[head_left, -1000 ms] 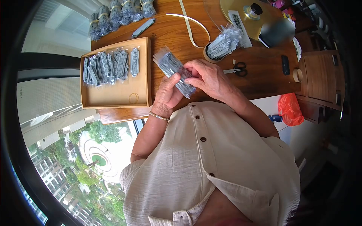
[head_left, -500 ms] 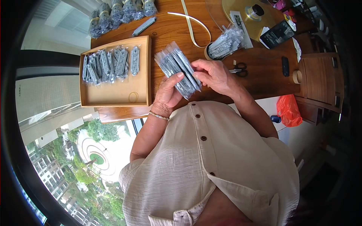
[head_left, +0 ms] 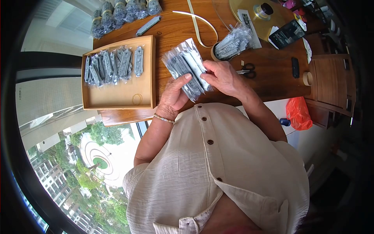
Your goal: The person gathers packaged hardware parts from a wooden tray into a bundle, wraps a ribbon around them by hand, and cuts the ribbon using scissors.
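Note:
My left hand (head_left: 173,95) is closed round the lower left side of a stack of grey strips in clear packets (head_left: 183,68), its thumb lying across the top. At the stack's right edge, my right hand (head_left: 224,76) pinches packets that are fanned apart from the others. To the left, a wooden tray (head_left: 120,102) holds several similar packets (head_left: 113,64) and a rubber band (head_left: 137,99). More packets (head_left: 233,43) stand in a round holder (head_left: 214,54) beyond my right hand.
Banded bundles (head_left: 120,12) line the back left, near a single grey strip (head_left: 148,26). A cream strap (head_left: 198,31), scissors (head_left: 248,71), a black box (head_left: 287,35), a dark case (head_left: 295,67) and a tape roll (head_left: 307,78) lie on the table. An orange bag (head_left: 299,114) is below.
The stack has been spread wider between my hands, with the right-hand packets turned away from the others. My right hand has moved to the right with them.

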A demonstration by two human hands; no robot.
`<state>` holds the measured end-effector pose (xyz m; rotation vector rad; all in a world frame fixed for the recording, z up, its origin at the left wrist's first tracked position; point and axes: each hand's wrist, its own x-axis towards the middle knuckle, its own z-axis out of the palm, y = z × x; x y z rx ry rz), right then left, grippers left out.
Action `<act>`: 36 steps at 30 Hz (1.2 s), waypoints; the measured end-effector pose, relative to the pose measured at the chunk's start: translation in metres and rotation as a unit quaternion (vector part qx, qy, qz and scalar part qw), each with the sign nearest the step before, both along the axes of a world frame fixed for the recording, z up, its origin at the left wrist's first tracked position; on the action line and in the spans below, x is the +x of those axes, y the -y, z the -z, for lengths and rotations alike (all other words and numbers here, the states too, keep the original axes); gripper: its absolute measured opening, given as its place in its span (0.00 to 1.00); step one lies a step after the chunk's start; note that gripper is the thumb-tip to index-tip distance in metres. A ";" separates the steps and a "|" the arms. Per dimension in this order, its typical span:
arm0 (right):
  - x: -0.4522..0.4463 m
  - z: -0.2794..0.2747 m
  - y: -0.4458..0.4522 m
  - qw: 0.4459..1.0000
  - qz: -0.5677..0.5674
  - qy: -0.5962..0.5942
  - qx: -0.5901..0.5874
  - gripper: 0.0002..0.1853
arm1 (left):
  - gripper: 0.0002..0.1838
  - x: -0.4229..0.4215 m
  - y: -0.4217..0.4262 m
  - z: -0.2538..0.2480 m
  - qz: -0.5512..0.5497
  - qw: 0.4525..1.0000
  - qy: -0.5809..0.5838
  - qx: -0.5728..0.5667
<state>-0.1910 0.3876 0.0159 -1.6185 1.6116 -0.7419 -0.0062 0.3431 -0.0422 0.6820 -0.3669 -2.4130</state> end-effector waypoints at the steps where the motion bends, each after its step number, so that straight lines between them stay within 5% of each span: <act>1: 0.000 -0.002 0.000 1.000 0.005 -0.002 0.004 0.12 | 0.21 -0.001 -0.001 -0.002 -0.003 1.000 -0.001 0.001; 8: -0.002 -0.003 0.002 0.999 -0.004 0.016 0.042 0.16 | 0.21 -0.001 0.002 0.000 0.002 1.000 -0.002 0.005; 14: 0.001 0.002 -0.001 0.998 -0.028 -0.047 -0.038 0.17 | 0.22 0.000 0.002 0.005 0.013 1.000 -0.015 -0.016; 29: -0.008 0.012 0.002 0.999 -0.004 0.021 0.046 0.14 | 0.21 -0.001 0.000 0.003 0.007 1.000 0.000 0.007; 36: -0.009 0.008 0.003 0.997 -0.027 0.030 0.071 0.21 | 0.20 0.000 0.000 0.005 0.009 1.000 0.018 0.002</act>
